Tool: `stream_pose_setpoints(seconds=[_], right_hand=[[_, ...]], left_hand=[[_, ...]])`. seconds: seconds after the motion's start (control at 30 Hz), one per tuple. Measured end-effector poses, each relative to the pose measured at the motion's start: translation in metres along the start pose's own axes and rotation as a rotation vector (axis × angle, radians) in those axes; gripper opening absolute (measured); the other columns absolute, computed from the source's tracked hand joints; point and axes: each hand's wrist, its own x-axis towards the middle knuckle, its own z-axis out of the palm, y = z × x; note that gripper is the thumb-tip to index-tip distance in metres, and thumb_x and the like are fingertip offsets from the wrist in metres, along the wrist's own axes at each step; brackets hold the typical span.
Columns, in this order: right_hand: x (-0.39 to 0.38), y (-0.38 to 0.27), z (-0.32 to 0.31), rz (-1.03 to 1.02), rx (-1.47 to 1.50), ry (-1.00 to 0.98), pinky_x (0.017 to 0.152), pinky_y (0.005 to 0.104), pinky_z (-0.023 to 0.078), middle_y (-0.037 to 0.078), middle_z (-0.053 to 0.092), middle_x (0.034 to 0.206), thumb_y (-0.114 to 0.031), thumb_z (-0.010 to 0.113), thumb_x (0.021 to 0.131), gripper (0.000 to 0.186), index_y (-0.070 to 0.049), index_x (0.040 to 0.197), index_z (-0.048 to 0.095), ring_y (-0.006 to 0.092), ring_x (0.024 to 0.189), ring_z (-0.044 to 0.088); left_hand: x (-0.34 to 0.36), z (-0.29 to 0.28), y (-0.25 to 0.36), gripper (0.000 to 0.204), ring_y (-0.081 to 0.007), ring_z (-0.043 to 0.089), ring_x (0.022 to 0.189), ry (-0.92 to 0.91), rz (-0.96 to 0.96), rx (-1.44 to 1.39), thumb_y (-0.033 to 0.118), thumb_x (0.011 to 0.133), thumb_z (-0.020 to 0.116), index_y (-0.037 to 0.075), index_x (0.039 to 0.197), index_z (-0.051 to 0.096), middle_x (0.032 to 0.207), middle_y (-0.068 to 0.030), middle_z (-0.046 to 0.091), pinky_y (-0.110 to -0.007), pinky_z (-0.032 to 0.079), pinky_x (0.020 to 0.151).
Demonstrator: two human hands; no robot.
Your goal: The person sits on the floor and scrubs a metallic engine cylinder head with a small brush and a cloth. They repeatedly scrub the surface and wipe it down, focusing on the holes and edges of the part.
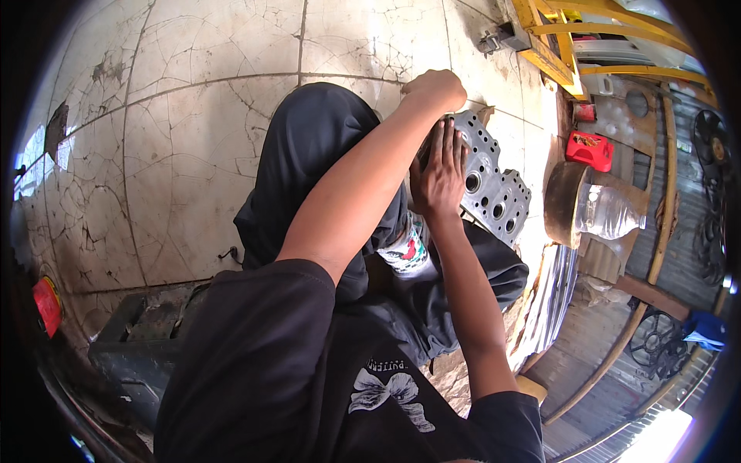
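Note:
A grey metal cylinder head [482, 181] with many round holes lies on a slant by my legs, at the right of the middle. My right hand [441, 174] rests on its left side, the fingers stretched out straight and pointing away from me. Past those fingertips, my left hand [436, 91] is curled into a closed fist at the far end of the cylinder head. Whatever the fist grips, if anything, is hidden behind the fingers. My left forearm crosses over my bent knee.
Cracked pale tiles [208, 147] cover the floor. To the right are a yellow metal frame [552, 65], a red container [590, 151] and a clear plastic bottle [610, 211]. A black crate-like box [127, 355] stands at the lower left. Corrugated sheets [587, 363] line the right side.

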Motion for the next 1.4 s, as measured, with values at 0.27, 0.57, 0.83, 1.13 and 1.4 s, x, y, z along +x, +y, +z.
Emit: stream_pose_setpoints(seconds=[0.27,0.57,0.83,1.13,1.4], right_hand=[[-0.021,0.009,-0.005,-0.152,0.180,-0.107,0.128,0.0544,0.020,0.025,0.027,0.169,-0.052,0.049,0.105,0.082,-0.001,0.165,0.026,0.0447,0.158,0.022],[-0.025,0.004,-0.006,-0.235,0.121,-0.131,0.130,0.0533,0.016,0.024,0.029,0.169,-0.050,0.048,0.107,0.078,-0.002,0.165,0.026,0.0430,0.157,0.024],[-0.030,-0.010,-0.004,-0.192,0.100,-0.192,0.130,0.0534,0.014,0.024,0.020,0.172,-0.044,0.051,0.105,0.080,-0.001,0.166,0.021,0.0424,0.160,0.017],[0.001,0.006,-0.001,-0.074,0.181,-0.052,0.128,0.0558,0.019,0.032,0.024,0.167,-0.054,0.047,0.107,0.084,0.005,0.162,0.025,0.0464,0.157,0.021],[-0.001,0.024,-0.007,-0.047,0.103,-0.069,0.129,0.0544,0.017,0.027,0.025,0.169,-0.062,0.044,0.104,0.089,-0.001,0.165,0.022,0.0432,0.157,0.024]], left_hand=[[-0.005,-0.002,-0.005,0.042,-0.0375,0.067,0.124,0.024,0.010,-0.023,0.024,0.093,0.057,0.005,0.128,0.072,0.135,-0.0208,0.069,-0.046,0.053,0.103],[-0.006,-0.001,-0.009,0.041,-0.0374,0.067,0.124,0.021,0.024,0.022,0.023,0.093,0.056,0.006,0.126,0.073,0.134,-0.0208,0.069,-0.047,0.054,0.102],[-0.004,-0.003,-0.016,0.040,-0.0369,0.067,0.124,0.000,0.011,0.076,0.024,0.094,0.056,0.006,0.126,0.073,0.133,-0.0198,0.070,-0.047,0.053,0.102],[-0.006,-0.001,-0.010,0.040,-0.0381,0.068,0.122,-0.048,0.044,0.147,0.022,0.093,0.057,0.006,0.126,0.073,0.132,-0.0208,0.070,-0.049,0.054,0.100],[-0.003,0.000,-0.006,0.040,-0.0380,0.065,0.127,0.011,0.009,0.063,0.021,0.093,0.060,0.005,0.128,0.073,0.134,-0.0190,0.070,-0.054,0.048,0.106]])
